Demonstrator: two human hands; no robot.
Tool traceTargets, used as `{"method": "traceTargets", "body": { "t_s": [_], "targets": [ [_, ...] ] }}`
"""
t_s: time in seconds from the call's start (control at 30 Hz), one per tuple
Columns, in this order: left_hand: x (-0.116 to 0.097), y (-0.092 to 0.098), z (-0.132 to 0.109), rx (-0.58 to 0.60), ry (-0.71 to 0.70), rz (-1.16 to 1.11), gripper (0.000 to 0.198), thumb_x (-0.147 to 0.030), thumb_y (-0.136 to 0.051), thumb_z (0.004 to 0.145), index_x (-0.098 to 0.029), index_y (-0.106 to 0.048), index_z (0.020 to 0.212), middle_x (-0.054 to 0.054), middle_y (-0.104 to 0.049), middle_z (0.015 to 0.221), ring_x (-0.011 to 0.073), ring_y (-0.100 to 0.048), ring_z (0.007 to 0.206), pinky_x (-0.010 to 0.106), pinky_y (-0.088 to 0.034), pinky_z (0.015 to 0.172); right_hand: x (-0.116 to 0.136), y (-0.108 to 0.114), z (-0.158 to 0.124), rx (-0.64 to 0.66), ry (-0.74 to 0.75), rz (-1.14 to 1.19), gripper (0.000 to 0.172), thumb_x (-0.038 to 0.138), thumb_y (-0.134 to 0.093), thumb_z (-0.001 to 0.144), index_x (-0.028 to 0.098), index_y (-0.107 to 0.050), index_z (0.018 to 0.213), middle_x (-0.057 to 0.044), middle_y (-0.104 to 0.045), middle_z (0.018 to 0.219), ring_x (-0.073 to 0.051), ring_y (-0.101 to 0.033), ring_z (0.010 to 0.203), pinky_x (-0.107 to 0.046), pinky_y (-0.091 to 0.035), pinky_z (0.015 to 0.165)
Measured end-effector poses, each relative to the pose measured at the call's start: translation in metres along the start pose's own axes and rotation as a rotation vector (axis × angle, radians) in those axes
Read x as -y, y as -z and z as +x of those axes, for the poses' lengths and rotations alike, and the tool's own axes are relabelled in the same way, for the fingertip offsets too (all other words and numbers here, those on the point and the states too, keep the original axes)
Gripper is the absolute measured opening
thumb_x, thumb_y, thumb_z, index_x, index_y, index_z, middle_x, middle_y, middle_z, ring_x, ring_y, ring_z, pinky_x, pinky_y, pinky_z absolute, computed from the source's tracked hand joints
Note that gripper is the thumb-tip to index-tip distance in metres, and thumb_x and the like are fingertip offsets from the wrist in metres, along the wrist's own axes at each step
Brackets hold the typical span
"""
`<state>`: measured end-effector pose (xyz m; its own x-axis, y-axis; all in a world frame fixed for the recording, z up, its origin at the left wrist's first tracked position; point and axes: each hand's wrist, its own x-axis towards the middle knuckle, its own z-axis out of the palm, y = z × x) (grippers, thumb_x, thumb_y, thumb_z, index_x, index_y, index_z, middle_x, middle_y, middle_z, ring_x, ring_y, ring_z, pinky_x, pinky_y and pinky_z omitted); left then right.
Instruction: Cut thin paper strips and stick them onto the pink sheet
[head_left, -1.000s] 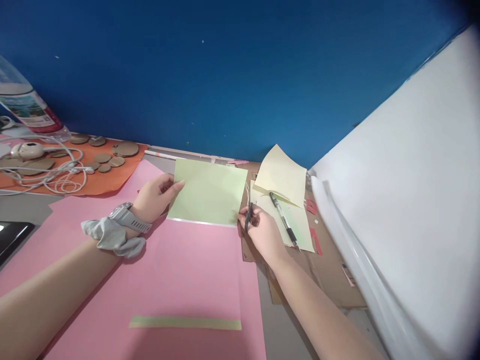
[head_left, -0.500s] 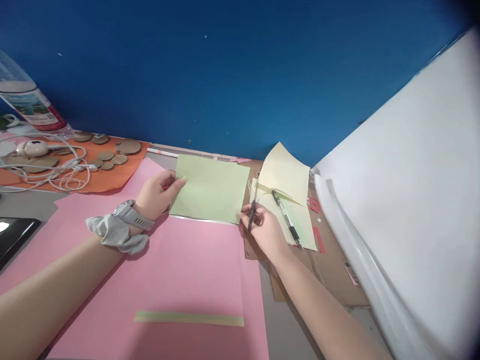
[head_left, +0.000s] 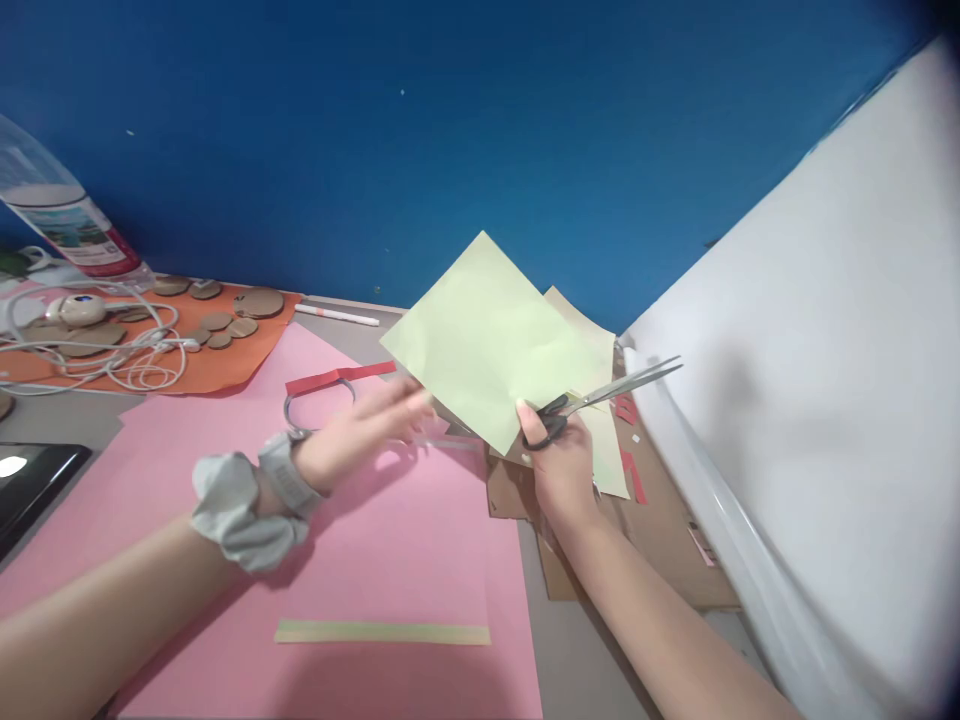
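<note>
My right hand grips a pair of scissors with black handles, blades pointing right. The same hand pinches the lower corner of a light green sheet of paper, which is raised and turned to a diamond. My left hand, slightly blurred, hovers over pink paper with its fingers stretched out and nothing in them. Close by it lie a red paper strip and a thin grey ring. Nearer me, a narrow green-and-yellow strip rests on the pink paper.
At the left, an orange sheet bears cardboard discs and white earphones, with a plastic bottle behind. A capped pen lies near the blue wall. Cardboard and pale yellow paper are at right.
The green sheet has been lifted and rotated, and is now in my right hand alone. My left hand has let go of it. The red strip and grey ring are uncovered; the scissors now point right.
</note>
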<state>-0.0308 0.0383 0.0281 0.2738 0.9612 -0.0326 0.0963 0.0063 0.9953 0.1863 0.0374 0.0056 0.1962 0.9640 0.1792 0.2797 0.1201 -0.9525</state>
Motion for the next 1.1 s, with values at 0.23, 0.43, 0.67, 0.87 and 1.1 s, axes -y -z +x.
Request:
{"method": "traceTargets", "body": {
  "t_s": [0.23, 0.43, 0.67, 0.87, 1.1],
  "targets": [
    [0.024, -0.032, -0.011, 0.151, -0.009, 0.009, 0.035, -0.045, -0.046, 0.089, -0.017, -0.065, 0.08, 0.007, -0.071, 0.08, 0.0195, -0.066, 0.077, 0.032, -0.052, 0.074, 0.004, -0.002, -0.009, 0.231, 0.05, -0.094, 0.026, 0.037, -0.06, 0.081, 0.019, -0.058, 0.064, -0.002, -0.064, 0.068, -0.019, -0.059, 0.068, -0.028, -0.046, 0.066],
    [0.03, -0.02, -0.003, -0.053, -0.021, 0.079, 0.036, -0.05, -0.045, 0.088, -0.019, -0.057, 0.077, 0.003, -0.065, 0.071, 0.0165, -0.062, 0.068, 0.029, -0.05, 0.064, -0.001, -0.001, -0.012, 0.257, 0.072, -0.177, 0.034, 0.039, -0.06, 0.079, 0.021, -0.052, 0.052, -0.001, -0.061, 0.058, -0.019, -0.056, 0.061, -0.03, -0.045, 0.063],
    [0.036, -0.02, -0.004, -0.156, -0.006, 0.153, 0.032, -0.046, -0.037, 0.092, -0.022, -0.048, 0.075, 0.0, -0.059, 0.071, 0.0155, -0.057, 0.068, 0.029, -0.047, 0.066, -0.001, 0.001, -0.009, 0.175, -0.048, -0.07, 0.032, 0.043, -0.061, 0.079, 0.022, -0.05, 0.058, 0.001, -0.058, 0.052, -0.016, -0.055, 0.053, -0.03, -0.043, 0.057],
    [0.037, -0.014, -0.004, -0.208, -0.026, 0.201, 0.031, -0.044, -0.039, 0.092, -0.022, -0.047, 0.072, -0.002, -0.056, 0.069, 0.0152, -0.055, 0.065, 0.029, -0.045, 0.065, -0.012, 0.001, 0.001, 0.008, -0.15, 0.117, 0.029, 0.045, -0.065, 0.078, 0.021, -0.05, 0.071, 0.006, -0.049, 0.052, -0.011, -0.045, 0.049, -0.025, -0.037, 0.052],
    [0.044, -0.013, -0.001, -0.225, -0.038, 0.112, 0.033, -0.049, -0.036, 0.092, -0.02, -0.051, 0.087, 0.001, -0.061, 0.08, 0.0154, -0.059, 0.07, 0.029, -0.049, 0.065, -0.019, 0.001, 0.001, 0.037, -0.114, 0.137, 0.031, 0.045, -0.066, 0.077, 0.02, -0.047, 0.074, 0.007, -0.042, 0.056, -0.01, -0.039, 0.052, -0.024, -0.031, 0.052]
  ]
}}
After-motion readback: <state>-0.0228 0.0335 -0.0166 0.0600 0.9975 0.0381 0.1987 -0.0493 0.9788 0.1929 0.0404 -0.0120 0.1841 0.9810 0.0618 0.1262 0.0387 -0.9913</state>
